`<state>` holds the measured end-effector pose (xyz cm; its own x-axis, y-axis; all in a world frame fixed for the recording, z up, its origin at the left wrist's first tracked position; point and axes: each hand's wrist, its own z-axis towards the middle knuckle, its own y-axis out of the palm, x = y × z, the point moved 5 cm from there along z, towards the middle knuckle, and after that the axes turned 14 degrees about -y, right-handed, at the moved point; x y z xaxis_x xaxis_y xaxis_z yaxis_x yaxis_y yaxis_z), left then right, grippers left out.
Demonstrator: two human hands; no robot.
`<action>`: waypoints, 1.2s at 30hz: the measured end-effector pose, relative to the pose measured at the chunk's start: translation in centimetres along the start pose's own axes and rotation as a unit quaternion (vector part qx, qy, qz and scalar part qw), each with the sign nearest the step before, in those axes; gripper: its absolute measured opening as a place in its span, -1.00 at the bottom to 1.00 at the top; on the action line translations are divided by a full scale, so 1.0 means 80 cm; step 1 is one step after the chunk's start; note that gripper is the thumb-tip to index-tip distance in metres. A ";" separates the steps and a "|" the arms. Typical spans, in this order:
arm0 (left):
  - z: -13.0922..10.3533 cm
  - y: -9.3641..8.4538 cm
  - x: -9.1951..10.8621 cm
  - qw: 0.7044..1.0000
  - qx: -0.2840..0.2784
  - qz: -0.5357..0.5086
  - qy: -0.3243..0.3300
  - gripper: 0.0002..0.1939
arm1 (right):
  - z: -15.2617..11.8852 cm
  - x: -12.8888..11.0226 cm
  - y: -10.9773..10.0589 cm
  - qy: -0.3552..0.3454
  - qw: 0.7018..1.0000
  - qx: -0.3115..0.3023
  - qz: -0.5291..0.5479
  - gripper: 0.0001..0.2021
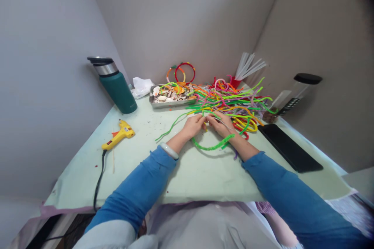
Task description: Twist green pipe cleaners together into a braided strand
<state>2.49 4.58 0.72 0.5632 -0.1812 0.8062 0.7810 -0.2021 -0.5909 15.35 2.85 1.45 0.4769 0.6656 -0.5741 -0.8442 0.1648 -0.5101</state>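
Observation:
Near the middle of the table, my left hand (195, 125) and my right hand (219, 123) meet with fingertips pinched close together. Between them they hold a green pipe cleaner (212, 148), whose thick, fuzzy part curves below the hands toward my right wrist. A thinner green strand (171, 126) trails out to the left of my left hand. A bit of yellow shows under the fingertips. Just beyond my hands lies a tangled heap of coloured pipe cleaners (230, 97). What the fingertips press together is too small to make out.
A metal tray (172, 104) of shells stands behind my hands, with two pipe cleaner rings (185, 72) against the wall. Left are a teal bottle (118, 91) and a yellow glue gun (119, 135). Right are a black phone (289, 148), a clear bottle (298, 91) and white glue sticks (248, 66).

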 end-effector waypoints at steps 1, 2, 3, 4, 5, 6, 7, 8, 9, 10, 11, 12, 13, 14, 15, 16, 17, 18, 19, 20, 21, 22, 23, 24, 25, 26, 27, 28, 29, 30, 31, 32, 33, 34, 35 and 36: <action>0.001 0.001 -0.002 1.000 -0.004 -0.009 0.000 -0.63 | 0.000 0.000 0.000 0.000 1.000 0.002 0.000 -0.72; 0.002 0.002 -0.003 1.000 -0.005 -0.017 0.001 -0.62 | -0.001 0.001 0.001 0.002 1.000 0.002 0.003 -0.72; 0.003 0.002 -0.004 1.000 -0.005 -0.022 0.002 -0.62 | -0.001 0.002 0.002 0.004 1.000 0.003 0.009 -0.73; 0.004 0.002 -0.005 1.000 -0.002 -0.026 0.004 -0.62 | -0.001 0.003 0.002 0.007 1.000 0.005 0.017 -0.73; 0.004 0.002 -0.006 1.000 -0.003 -0.027 0.004 -0.63 | -0.002 0.004 0.003 0.012 1.000 0.006 0.026 -0.74; 0.004 0.003 -0.006 1.000 -0.005 -0.027 0.004 -0.63 | -0.002 0.004 0.003 0.016 0.999 0.008 0.035 -0.74; 0.004 0.002 -0.006 1.000 -0.006 -0.027 0.004 -0.63 | -0.002 0.005 0.004 0.020 0.999 0.010 0.043 -0.75; 0.004 0.002 -0.006 1.000 -0.008 -0.028 0.004 -0.63 | -0.002 0.006 0.004 0.022 0.998 0.012 0.050 -0.75; 0.003 0.002 -0.005 1.000 -0.010 -0.029 0.004 -0.63 | -0.003 0.006 0.004 0.022 0.998 0.013 0.055 -0.75; 0.002 0.001 -0.005 0.999 -0.012 -0.032 0.003 -0.63 | -0.002 0.006 0.004 0.020 0.998 0.013 0.061 -0.75; 0.002 0.001 -0.004 0.999 -0.013 -0.036 0.001 -0.64 | -0.002 0.005 0.004 0.016 0.998 0.014 0.067 -0.75; 0.001 0.001 -0.004 0.999 -0.015 -0.039 -0.001 -0.64 | -0.002 0.005 0.004 0.012 0.997 0.016 0.074 -0.75; 0.001 0.001 -0.004 0.999 -0.017 -0.041 -0.003 -0.64 | -0.002 0.004 0.004 0.008 0.996 0.017 0.083 -0.75; 0.001 0.001 -0.004 0.999 -0.019 -0.041 -0.005 -0.64 | -0.001 0.004 0.005 0.006 0.996 0.019 0.091 -0.75; 0.001 0.000 -0.003 0.999 -0.020 -0.039 -0.005 -0.64 | -0.001 0.004 0.005 0.005 0.995 0.018 0.097 -0.75; 0.001 0.000 -0.003 0.999 -0.020 -0.036 -0.005 -0.64 | -0.001 0.005 0.006 0.003 0.995 0.015 0.100 -0.75; 0.001 0.000 -0.003 0.999 -0.019 -0.033 -0.005 -0.64 | -0.001 0.005 0.006 0.002 0.995 0.012 0.101 -0.75; 0.001 0.000 -0.003 0.999 -0.017 -0.030 -0.004 -0.63 | -0.001 0.005 0.006 0.003 0.995 0.011 0.099 -0.75; 0.001 0.000 -0.003 0.999 -0.015 -0.028 -0.004 -0.63 | -0.002 0.005 0.006 0.005 0.995 0.012 0.096 -0.75; 0.001 0.000 -0.003 1.000 -0.013 -0.026 -0.004 -0.63 | -0.002 0.005 0.006 0.009 0.995 0.012 0.094 -0.74; 0.001 0.000 -0.003 1.000 -0.012 -0.022 -0.004 -0.62 | -0.002 0.005 0.005 0.013 0.996 0.013 0.092 -0.73; 0.000 0.000 -0.003 1.000 -0.013 -0.019 -0.006 -0.62 | -0.002 0.004 0.004 0.013 0.996 0.012 0.088 -0.72; 0.000 0.000 -0.003 1.000 -0.014 -0.015 -0.007 -0.61 | -0.001 0.002 0.004 0.009 0.997 0.008 0.081 -0.72; 0.000 0.000 -0.003 1.000 -0.015 -0.012 -0.008 -0.61 | -0.001 0.000 0.003 0.001 0.997 0.004 0.073 -0.72; 0.000 0.000 -0.003 1.000 -0.015 -0.009 -0.010 -0.61 | 0.000 -0.002 0.003 -0.007 0.998 0.000 0.064 -0.73; -0.001 0.000 -0.002 1.000 -0.012 -0.005 -0.013 -0.61 | 0.000 -0.003 0.003 -0.011 0.998 -0.003 0.057 -0.73; -0.001 -0.001 -0.001 1.000 -0.009 0.000 -0.015 -0.61 | 0.000 -0.003 0.003 -0.012 0.999 -0.006 0.053 -0.73; -0.002 -0.002 0.000 1.000 -0.005 0.007 -0.017 -0.61 | 0.000 -0.003 0.003 -0.010 0.999 -0.010 0.052 -0.72; -0.002 -0.003 0.001 1.000 0.000 0.016 -0.018 -0.62 | 0.000 -0.001 0.004 -0.005 0.998 -0.013 0.053 -0.72; -0.003 -0.003 0.002 0.999 0.006 0.026 -0.017 -0.62 | -0.001 0.000 0.005 -0.003 0.998 -0.016 0.054 -0.71; -0.003 -0.004 0.003 0.999 0.014 0.034 -0.015 -0.63 | -0.001 0.001 0.006 -0.004 0.998 -0.018 0.055 -0.70; -0.003 -0.004 0.003 0.999 0.022 0.040 -0.013 -0.64 | -0.001 0.002 0.006 -0.007 0.998 -0.019 0.055 -0.70; -0.003 -0.004 0.003 0.999 0.032 0.040 -0.012 -0.66 | -0.001 0.002 0.007 -0.009 0.998 -0.020 0.055 -0.69; -0.003 -0.004 0.002 0.998 0.043 0.037 -0.012 -0.69 | -0.001 0.002 0.007 -0.010 0.998 -0.021 0.054 -0.68; -0.003 -0.004 0.000 0.998 0.052 0.026 -0.017 -0.72 | -0.002 0.002 0.007 -0.011 0.998 -0.021 0.053 -0.68; -0.003 -0.005 -0.002 0.998 0.062 0.010 -0.023 -0.75 | -0.002 0.002 0.007 -0.009 0.998 -0.021 0.052 -0.67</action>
<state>2.06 4.47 0.83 0.5885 -0.1400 0.7963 0.7953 -0.0770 -0.6013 15.01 2.93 1.01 0.3825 0.6908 -0.6136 -0.8774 0.0633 -0.4756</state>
